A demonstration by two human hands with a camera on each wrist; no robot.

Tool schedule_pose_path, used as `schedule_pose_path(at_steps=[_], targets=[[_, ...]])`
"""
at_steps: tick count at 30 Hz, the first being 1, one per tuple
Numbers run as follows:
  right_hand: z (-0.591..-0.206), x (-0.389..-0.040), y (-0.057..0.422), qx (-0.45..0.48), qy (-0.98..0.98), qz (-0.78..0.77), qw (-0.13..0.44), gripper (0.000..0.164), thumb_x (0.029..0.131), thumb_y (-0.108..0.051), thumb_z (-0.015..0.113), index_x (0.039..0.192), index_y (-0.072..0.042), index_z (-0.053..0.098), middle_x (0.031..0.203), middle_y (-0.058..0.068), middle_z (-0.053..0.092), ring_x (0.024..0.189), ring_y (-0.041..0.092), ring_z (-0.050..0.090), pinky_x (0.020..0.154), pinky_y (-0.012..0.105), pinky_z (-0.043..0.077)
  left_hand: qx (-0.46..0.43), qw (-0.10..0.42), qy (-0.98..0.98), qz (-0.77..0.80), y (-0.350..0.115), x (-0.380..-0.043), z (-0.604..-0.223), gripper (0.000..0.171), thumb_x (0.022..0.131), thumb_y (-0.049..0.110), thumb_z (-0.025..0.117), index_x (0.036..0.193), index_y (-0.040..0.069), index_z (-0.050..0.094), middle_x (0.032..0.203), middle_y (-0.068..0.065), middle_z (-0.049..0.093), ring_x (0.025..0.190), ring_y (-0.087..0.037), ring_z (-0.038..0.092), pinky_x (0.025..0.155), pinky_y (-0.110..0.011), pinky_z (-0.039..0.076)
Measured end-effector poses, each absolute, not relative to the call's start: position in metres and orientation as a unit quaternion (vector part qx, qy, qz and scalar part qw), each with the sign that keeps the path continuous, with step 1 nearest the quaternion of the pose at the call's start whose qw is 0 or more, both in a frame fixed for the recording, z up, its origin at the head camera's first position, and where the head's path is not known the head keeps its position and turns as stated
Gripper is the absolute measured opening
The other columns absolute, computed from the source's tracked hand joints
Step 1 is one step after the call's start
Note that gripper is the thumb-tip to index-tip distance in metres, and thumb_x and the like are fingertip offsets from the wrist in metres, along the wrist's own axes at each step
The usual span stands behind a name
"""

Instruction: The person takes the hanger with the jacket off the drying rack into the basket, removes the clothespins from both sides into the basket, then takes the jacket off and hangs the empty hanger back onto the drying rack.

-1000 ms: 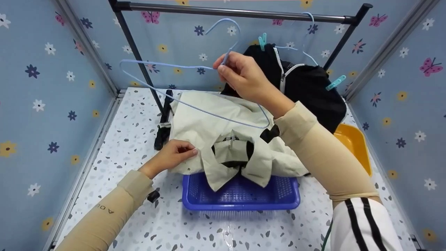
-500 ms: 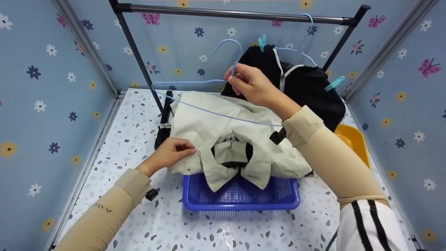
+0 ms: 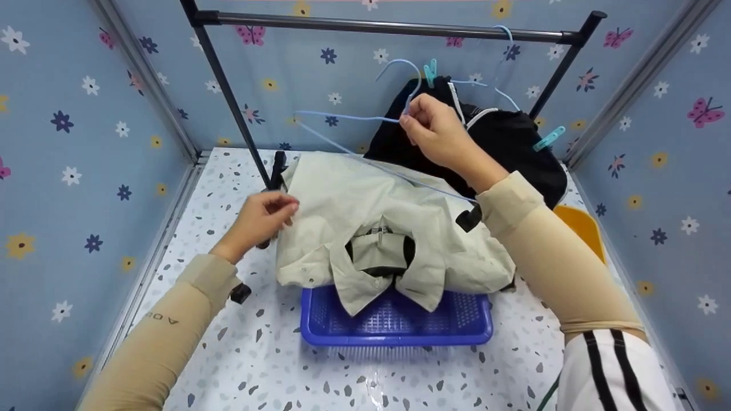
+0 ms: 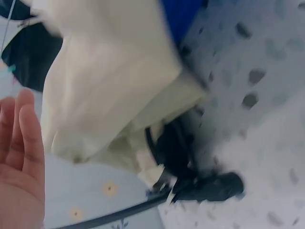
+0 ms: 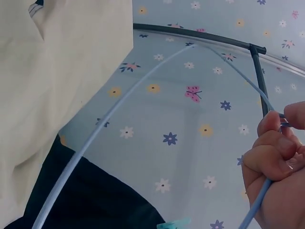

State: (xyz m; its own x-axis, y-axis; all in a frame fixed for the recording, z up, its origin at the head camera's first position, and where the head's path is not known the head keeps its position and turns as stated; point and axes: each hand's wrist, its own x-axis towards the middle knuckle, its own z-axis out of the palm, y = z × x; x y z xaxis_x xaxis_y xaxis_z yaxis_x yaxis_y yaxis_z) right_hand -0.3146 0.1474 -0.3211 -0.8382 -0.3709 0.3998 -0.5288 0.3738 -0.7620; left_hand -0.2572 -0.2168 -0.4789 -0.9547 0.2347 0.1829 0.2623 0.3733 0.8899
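My right hand [image 3: 440, 137] pinches a blue wire hanger [image 3: 342, 117] at the base of its hook and holds it up over a cream collared garment [image 3: 320, 205]. The right wrist view shows the thumb and fingers closed round the hanger wire [image 5: 74, 162]. Collar towards me, the garment lies spread across the blue basket [image 3: 394, 339], covering its far part. At the garment's left edge my left hand [image 3: 254, 222] is raised with loosely bent fingers and nothing in them. In the left wrist view its fingers [image 4: 31, 143] are extended beside the cloth.
A black metal rack [image 3: 365, 26] spans the back. From its bar hangs a black zipped garment [image 3: 514, 154] on another blue hanger, with turquoise clothespins [image 3: 550, 138]. A yellow basin [image 3: 582, 228] stands at the right. Patterned walls enclose both sides of the speckled surface [image 3: 257, 354].
My left hand has let go of the garment's near left edge and moved up and away. The right hand has shifted the hanger to the right; it first dipped, then rose slightly.
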Motion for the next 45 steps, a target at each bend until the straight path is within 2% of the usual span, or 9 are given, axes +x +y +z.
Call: schedule_pose_path(at_steps=[7, 12, 16, 21, 26, 31, 34, 41, 45], targets=[[-0.317, -0.320, 0.160, 0.246, -0.830, 0.493, 0.089, 0.014, 0.110, -0.006, 0.054, 0.097, -0.011, 0.057, 0.072, -0.004, 0.056, 0.069, 0.014, 0.055, 0.068, 0.025, 0.047, -0.085, 0.138, -0.843, -0.513, -0.226, -0.286, -0.455, 0.022, 0.107, 0.013, 0.066, 0.118, -0.004, 0.076, 0.104, -0.015, 0.074, 0.086, -0.007, 0.063, 0.074, -0.017, 0.051], [-0.315, -0.322, 0.165, 0.231, -0.832, 0.495, 0.096, 0.011, 0.109, -0.004, 0.050, 0.102, -0.005, 0.059, 0.074, -0.003, 0.058, 0.072, 0.016, 0.057, 0.074, 0.025, 0.049, -0.030, 0.217, -0.836, -0.502, -0.229, -0.306, -0.439, 0.025, 0.107, 0.015, 0.066, 0.121, -0.004, 0.075, 0.114, -0.017, 0.074, 0.093, -0.006, 0.060, 0.084, -0.019, 0.048], [-0.314, -0.323, 0.167, 0.226, -0.833, 0.495, 0.098, 0.013, 0.111, -0.004, 0.048, 0.107, -0.001, 0.060, 0.076, -0.002, 0.058, 0.074, 0.017, 0.057, 0.076, 0.026, 0.050, 0.020, 0.251, -0.824, -0.507, -0.233, -0.320, -0.425, 0.027, 0.108, 0.018, 0.065, 0.126, 0.000, 0.074, 0.123, -0.016, 0.072, 0.100, -0.011, 0.063, 0.091, -0.022, 0.052], [-0.313, -0.323, 0.169, 0.220, -0.834, 0.496, 0.097, 0.012, 0.112, -0.005, 0.048, 0.108, -0.003, 0.060, 0.079, 0.000, 0.058, 0.075, 0.015, 0.057, 0.076, 0.027, 0.051, 0.072, 0.276, -0.798, -0.530, -0.239, -0.334, -0.408, 0.035, 0.108, 0.027, 0.069, 0.134, 0.005, 0.068, 0.134, -0.010, 0.067, 0.115, -0.015, 0.064, 0.099, -0.027, 0.055], [-0.311, -0.324, 0.169, 0.221, -0.833, 0.495, 0.106, 0.012, 0.112, -0.005, 0.049, 0.107, -0.003, 0.059, 0.079, 0.001, 0.058, 0.075, 0.017, 0.057, 0.073, 0.026, 0.050, 0.097, 0.282, -0.792, -0.532, -0.245, -0.348, -0.397, 0.045, 0.106, 0.030, 0.071, 0.144, 0.009, 0.059, 0.143, -0.007, 0.060, 0.128, -0.019, 0.059, 0.107, -0.025, 0.050], [-0.310, -0.330, 0.171, 0.222, -0.834, 0.490, 0.120, 0.013, 0.113, -0.005, 0.049, 0.107, -0.002, 0.060, 0.077, -0.001, 0.057, 0.074, 0.015, 0.057, 0.073, 0.024, 0.050, 0.111, 0.227, -0.803, -0.541, -0.250, -0.361, -0.386, 0.059, 0.111, 0.033, 0.063, 0.163, 0.016, 0.044, 0.164, -0.008, 0.050, 0.144, -0.022, 0.055, 0.119, -0.029, 0.048], [-0.308, -0.335, 0.171, 0.218, -0.837, 0.488, 0.122, 0.014, 0.114, -0.006, 0.049, 0.108, -0.001, 0.060, 0.077, -0.002, 0.056, 0.073, 0.013, 0.056, 0.072, 0.024, 0.049, 0.111, 0.198, -0.804, -0.549, -0.252, -0.367, -0.381, 0.062, 0.113, 0.033, 0.058, 0.168, 0.017, 0.037, 0.168, -0.009, 0.047, 0.147, -0.023, 0.056, 0.120, -0.032, 0.048], [-0.305, -0.347, 0.167, 0.203, -0.838, 0.493, 0.119, 0.015, 0.114, -0.009, 0.051, 0.111, 0.000, 0.062, 0.077, -0.002, 0.055, 0.074, 0.014, 0.056, 0.072, 0.024, 0.047, 0.116, 0.194, -0.813, -0.537, -0.253, -0.377, -0.377, 0.051, 0.115, 0.029, 0.052, 0.164, 0.015, 0.046, 0.158, -0.011, 0.057, 0.137, -0.020, 0.063, 0.117, -0.033, 0.051], [-0.302, -0.353, 0.162, 0.201, -0.835, 0.497, 0.125, 0.013, 0.113, -0.010, 0.053, 0.108, -0.004, 0.062, 0.070, -0.004, 0.054, 0.068, 0.012, 0.055, 0.067, 0.025, 0.045, 0.111, 0.206, -0.827, -0.511, -0.254, -0.381, -0.377, 0.042, 0.116, 0.027, 0.049, 0.154, 0.011, 0.056, 0.150, -0.012, 0.062, 0.125, -0.020, 0.066, 0.108, -0.032, 0.055]])
